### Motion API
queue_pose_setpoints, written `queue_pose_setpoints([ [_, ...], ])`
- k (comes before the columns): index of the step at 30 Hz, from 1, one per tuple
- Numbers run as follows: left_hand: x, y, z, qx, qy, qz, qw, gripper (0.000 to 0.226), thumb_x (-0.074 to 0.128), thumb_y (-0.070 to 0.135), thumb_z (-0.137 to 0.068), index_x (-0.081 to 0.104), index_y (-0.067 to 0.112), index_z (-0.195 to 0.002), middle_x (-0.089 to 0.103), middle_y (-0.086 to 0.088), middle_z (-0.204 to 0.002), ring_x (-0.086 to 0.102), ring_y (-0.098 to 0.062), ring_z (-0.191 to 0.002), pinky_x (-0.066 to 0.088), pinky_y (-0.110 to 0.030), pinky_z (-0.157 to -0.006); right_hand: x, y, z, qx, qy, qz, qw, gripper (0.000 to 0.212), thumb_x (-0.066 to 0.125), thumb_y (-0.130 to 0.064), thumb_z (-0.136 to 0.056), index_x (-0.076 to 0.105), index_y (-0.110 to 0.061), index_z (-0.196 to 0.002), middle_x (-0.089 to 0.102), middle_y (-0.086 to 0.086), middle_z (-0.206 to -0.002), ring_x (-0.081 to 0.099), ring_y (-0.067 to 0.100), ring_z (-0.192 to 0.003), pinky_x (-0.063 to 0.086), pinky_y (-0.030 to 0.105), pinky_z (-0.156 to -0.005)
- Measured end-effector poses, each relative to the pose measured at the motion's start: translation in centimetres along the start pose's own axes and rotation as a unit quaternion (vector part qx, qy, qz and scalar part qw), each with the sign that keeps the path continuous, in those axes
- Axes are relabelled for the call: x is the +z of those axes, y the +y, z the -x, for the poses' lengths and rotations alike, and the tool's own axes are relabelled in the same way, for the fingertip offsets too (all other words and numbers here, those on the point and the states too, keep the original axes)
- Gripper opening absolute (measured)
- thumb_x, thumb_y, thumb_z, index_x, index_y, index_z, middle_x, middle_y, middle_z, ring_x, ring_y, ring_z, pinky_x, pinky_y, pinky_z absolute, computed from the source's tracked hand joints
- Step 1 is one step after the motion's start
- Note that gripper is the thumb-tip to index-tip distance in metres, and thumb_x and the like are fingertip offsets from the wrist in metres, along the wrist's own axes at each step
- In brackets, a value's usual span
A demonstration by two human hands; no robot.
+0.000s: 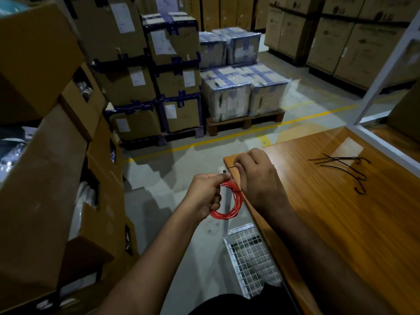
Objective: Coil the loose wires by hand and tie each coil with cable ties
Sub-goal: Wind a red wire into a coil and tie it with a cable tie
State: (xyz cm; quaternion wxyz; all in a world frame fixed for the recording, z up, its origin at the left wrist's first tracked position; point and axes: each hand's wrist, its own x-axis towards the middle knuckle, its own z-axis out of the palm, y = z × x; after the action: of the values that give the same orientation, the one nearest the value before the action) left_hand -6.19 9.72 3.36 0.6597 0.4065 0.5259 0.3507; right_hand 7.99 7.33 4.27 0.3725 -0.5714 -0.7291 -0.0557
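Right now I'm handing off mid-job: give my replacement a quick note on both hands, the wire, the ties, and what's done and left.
Left hand grips the coiled red wire off the corner of the glossy wooden table.
Right hand pinches a thin black cable tie at the coil's top.
Spare black cable ties lie on the table, to the right.
Done: wire coiled.
Left: cinch this tie; whether it is locked cannot be told.

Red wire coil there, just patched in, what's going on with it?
A person is tying off the red wire coil beside the corner of the wooden table. The left hand grips the coil, and the right hand pinches a black cable tie near the coil's top. Whether the tie is cinched yet cannot be told. Spare cable ties lie further back on the table.
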Motion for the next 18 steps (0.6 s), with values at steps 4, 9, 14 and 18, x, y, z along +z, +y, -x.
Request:
queue_pose_setpoints([
  [4,-0.4,0.1,0.0,-0.002,-0.002,0.007,1.0,0.02,0.063,0.02,-0.096,0.064,0.0,-0.093,0.021,0.001,-0.052,0.016,-0.012,-0.04,0.017,-0.017,-0.039,-0.2,-0.2,-0.6,-0.024,-0.015,0.002,1.0,0.005,0.066,-0.005,-0.09,0.064,-0.005,-0.095,0.056,0.009,-0.091,0.054,0.023,-0.086,0.052,0.04,-0.065],
  [9,-0.5,0.6,0.1,0.005,-0.005,0.007,1.0,0.017,0.063,0.021,-0.096,0.059,0.005,-0.093,0.021,0.001,-0.054,0.016,-0.011,-0.041,0.017,-0.017,-0.039,-0.3,-0.4,-1.2,-0.037,-0.034,0.012,0.999,0.016,0.075,-0.003,-0.081,0.064,-0.005,-0.092,0.055,0.009,-0.089,0.053,0.024,-0.084,0.049,0.035,-0.061],
  [14,-0.8,1.5,0.2,0.021,0.005,-0.001,1.0,0.017,0.063,0.022,-0.097,0.06,0.005,-0.095,0.024,0.003,-0.051,0.018,-0.011,-0.041,0.018,-0.02,-0.038,-0.4,-0.7,-2.1,-0.047,-0.034,0.016,0.998,0.019,0.076,-0.005,-0.08,0.065,-0.006,-0.095,0.056,0.009,-0.091,0.053,0.023,-0.087,0.051,0.036,-0.064],
  [18,-1.1,2.3,0.2,0.033,0.005,0.011,0.999,0.017,0.063,0.022,-0.097,0.057,0.007,-0.09,0.026,0.005,-0.049,0.019,-0.01,-0.039,0.019,-0.019,-0.037,-0.5,-1.3,-3.0,-0.055,-0.026,0.025,0.998,0.016,0.074,-0.005,-0.082,0.065,-0.006,-0.095,0.056,0.009,-0.091,0.053,0.024,-0.086,0.051,0.039,-0.065],
])
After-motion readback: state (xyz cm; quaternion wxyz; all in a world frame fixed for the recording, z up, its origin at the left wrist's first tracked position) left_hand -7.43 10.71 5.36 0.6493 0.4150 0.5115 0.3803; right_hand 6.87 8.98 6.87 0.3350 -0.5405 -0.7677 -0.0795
